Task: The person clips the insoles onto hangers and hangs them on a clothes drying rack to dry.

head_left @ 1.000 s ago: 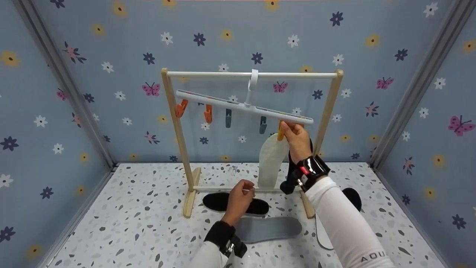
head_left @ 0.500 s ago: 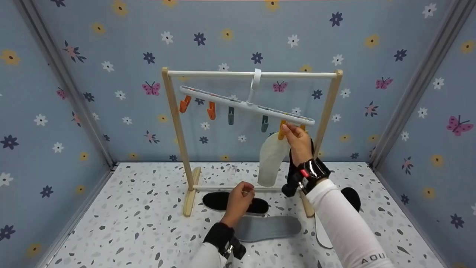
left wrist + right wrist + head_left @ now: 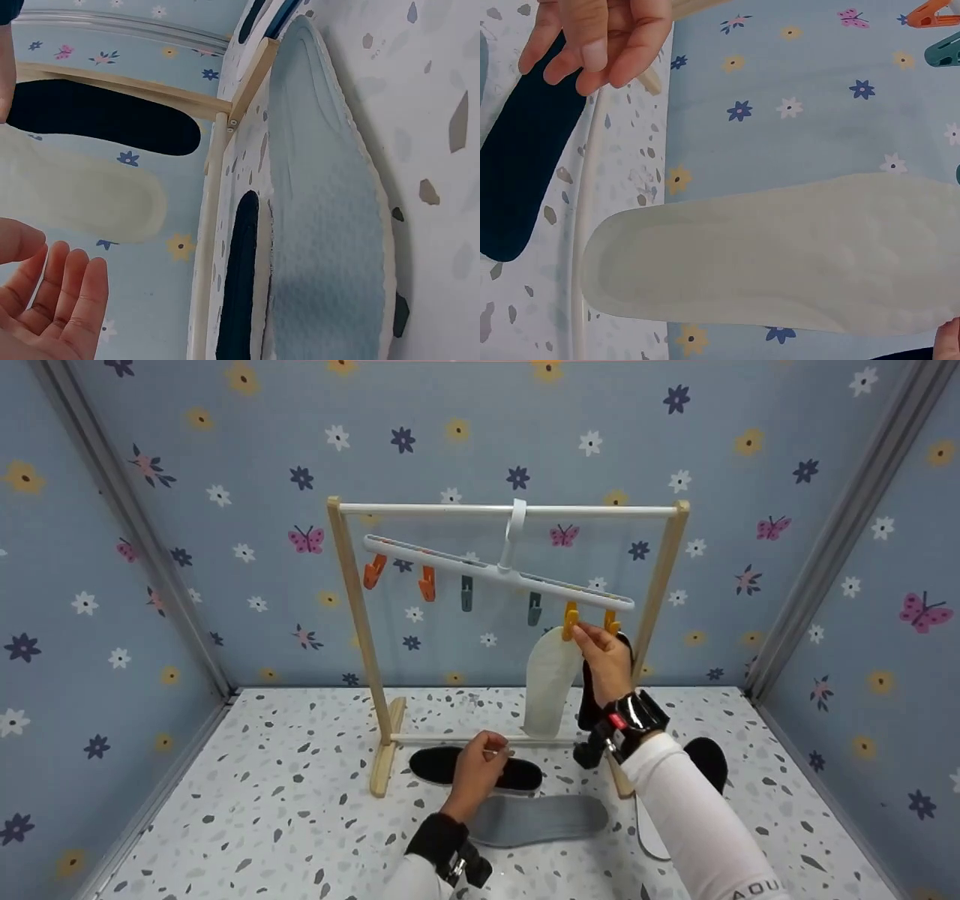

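Observation:
A white hanger hangs tilted, its right end lower, with orange, green and yellow clips along it. From a yellow clip hangs a pale cream insole, seen broadside in the right wrist view. At the insole's upper right edge, beside this clip, are the fingertips of my right hand; I cannot tell whether they pinch. Behind that hand a black insole hangs under the other yellow clip. My left hand, fingers loosely bent and holding nothing, hovers over the insoles below.
A wooden rack with a white top rail carries the hanger. On the speckled surface lie a black insole, a grey insole and, partly behind the right sleeve, a white insole and another black one.
The right hand has slid down off the yellow clip to the insole's edge, leaving the clip on the insole. The hanger has shifted slightly right. The left hand has dropped a little.

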The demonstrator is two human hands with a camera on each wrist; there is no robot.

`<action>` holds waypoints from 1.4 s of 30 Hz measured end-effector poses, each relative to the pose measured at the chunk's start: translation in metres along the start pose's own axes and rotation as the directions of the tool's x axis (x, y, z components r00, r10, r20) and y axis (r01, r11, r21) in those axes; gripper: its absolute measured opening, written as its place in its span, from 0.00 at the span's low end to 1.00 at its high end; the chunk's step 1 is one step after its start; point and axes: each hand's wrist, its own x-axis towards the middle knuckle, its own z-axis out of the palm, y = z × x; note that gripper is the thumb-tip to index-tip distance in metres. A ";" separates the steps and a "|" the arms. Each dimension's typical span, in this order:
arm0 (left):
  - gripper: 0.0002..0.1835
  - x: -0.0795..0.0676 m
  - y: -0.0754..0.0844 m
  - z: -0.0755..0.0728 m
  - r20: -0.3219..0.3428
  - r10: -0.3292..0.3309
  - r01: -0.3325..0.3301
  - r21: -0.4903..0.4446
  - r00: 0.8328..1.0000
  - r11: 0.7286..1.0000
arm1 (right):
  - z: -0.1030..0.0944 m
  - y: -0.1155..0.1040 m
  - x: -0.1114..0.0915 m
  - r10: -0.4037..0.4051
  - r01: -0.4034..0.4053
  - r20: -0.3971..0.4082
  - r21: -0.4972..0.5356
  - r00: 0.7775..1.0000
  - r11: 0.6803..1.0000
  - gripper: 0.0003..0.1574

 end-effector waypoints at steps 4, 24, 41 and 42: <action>0.04 -0.002 -0.006 -0.002 -0.009 0.026 -0.026 0.007 1.000 1.000 | -0.006 0.008 -0.003 0.007 -0.007 -0.012 0.010 1.000 1.000 0.24; 0.07 -0.013 -0.020 -0.024 0.040 -0.015 0.013 0.063 0.999 0.998 | -0.029 0.029 -0.019 0.080 -0.079 -0.080 0.017 0.994 0.997 0.24; 0.07 -0.016 -0.037 -0.046 -0.039 -0.030 0.036 0.157 0.999 0.987 | -0.049 0.070 -0.034 0.107 -0.115 -0.114 -0.064 0.988 0.991 0.25; 0.07 -0.017 -0.038 -0.047 -0.035 -0.033 0.038 0.157 0.999 0.987 | -0.051 0.072 -0.036 0.115 -0.123 -0.112 -0.064 0.987 0.990 0.25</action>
